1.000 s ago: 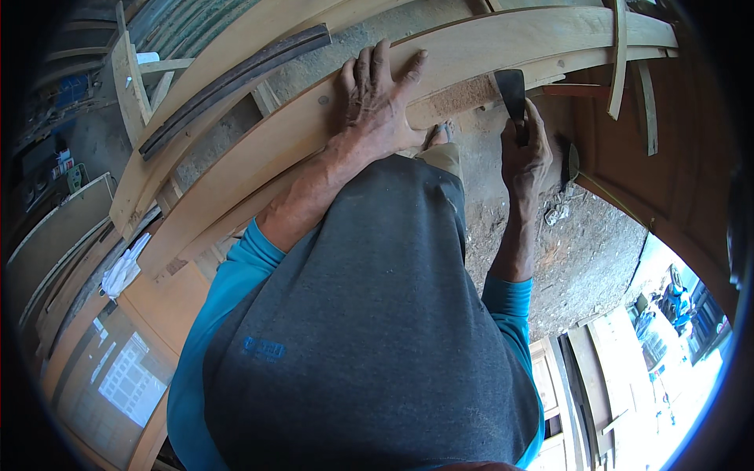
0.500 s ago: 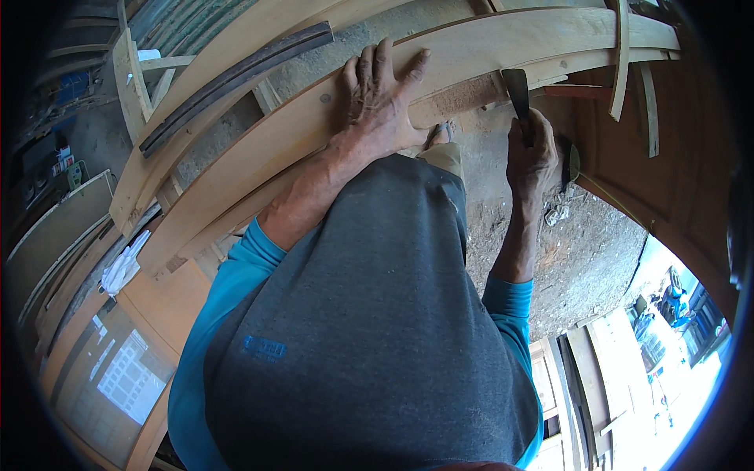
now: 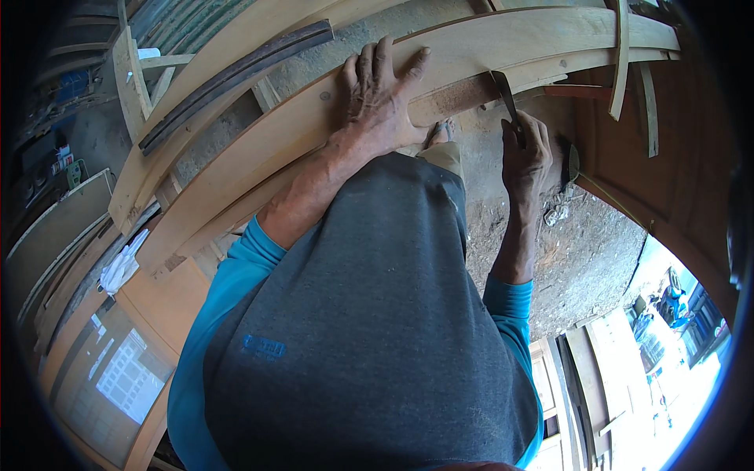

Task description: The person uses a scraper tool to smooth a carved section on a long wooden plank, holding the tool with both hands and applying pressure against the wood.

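My left hand (image 3: pixel 375 102) lies flat with spread fingers on a long pale wooden plank (image 3: pixel 259 149), which runs from lower left to upper right. In my right hand (image 3: pixel 526 157) is a putty knife (image 3: pixel 503 93) with a dark flat blade, its fingers wrapped round the handle. The blade points up and is turned nearly edge-on. Its tip is at the right end of a rough reddish-brown strip (image 3: pixel 455 96) along the plank's near side. Whether the tip touches the wood I cannot tell.
A dark grooved strip (image 3: pixel 236 86) lies on another board beyond the plank. Thin slats (image 3: pixel 620 63) cross the plank's right end, beside a large brown wooden panel (image 3: pixel 667 157). A white cloth (image 3: pixel 123 264) hangs at the left. My foot (image 3: pixel 442 131) stands just below the plank.
My right hand has tilted the putty knife, its tip moving slightly left and its blade turning from broad side to nearly edge-on. The left hand and plank stay put.
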Demonstrator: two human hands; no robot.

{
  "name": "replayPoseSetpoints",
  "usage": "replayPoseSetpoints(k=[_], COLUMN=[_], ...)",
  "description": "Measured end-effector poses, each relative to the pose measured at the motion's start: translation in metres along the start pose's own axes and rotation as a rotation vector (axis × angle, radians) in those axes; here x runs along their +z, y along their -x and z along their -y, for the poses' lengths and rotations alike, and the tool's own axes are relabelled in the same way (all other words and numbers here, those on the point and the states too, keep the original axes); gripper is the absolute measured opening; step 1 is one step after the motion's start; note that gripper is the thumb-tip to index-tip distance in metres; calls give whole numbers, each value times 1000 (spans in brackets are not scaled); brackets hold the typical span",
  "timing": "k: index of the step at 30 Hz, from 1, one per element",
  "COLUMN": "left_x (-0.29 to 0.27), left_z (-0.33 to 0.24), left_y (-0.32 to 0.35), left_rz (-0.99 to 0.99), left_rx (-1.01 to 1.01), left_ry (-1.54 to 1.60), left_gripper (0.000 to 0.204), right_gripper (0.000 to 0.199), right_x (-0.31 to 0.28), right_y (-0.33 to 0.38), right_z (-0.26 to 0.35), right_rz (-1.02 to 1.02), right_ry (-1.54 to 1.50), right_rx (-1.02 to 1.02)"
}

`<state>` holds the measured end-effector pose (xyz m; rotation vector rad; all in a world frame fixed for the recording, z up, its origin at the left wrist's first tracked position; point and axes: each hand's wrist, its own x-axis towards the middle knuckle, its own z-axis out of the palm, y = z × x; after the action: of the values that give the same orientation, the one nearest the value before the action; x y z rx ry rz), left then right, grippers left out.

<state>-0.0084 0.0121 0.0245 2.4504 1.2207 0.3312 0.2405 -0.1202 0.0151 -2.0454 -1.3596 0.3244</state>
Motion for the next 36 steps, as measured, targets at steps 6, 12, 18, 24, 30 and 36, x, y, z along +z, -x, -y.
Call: replayPoseSetpoints(k=[6,12,18,24,30,36], left_x=[2,3,2,0,3,1], left_z=[2,3,2,1,2,1], left_y=[0,1,0,0,0,0], left_rz=[-5,-5,9,23,2,4], left_rx=[14,14,11,2,10,10], left_ry=[5,3,1,11,11,17], left_gripper=[129,129,130,131,132,131], right_gripper=[24,24,24,25,25,25], right_x=[3,1,3,4,4,5], right_y=[3,1,4,4,6,6], right_z=[-1,0,-1,-2,-5,-1], right_rz=[-13,-53,-56,-102,-58,-84], right_ry=[7,45,82,73,123,51], right_rx=[-16,11,-64,-25,-82,-22])
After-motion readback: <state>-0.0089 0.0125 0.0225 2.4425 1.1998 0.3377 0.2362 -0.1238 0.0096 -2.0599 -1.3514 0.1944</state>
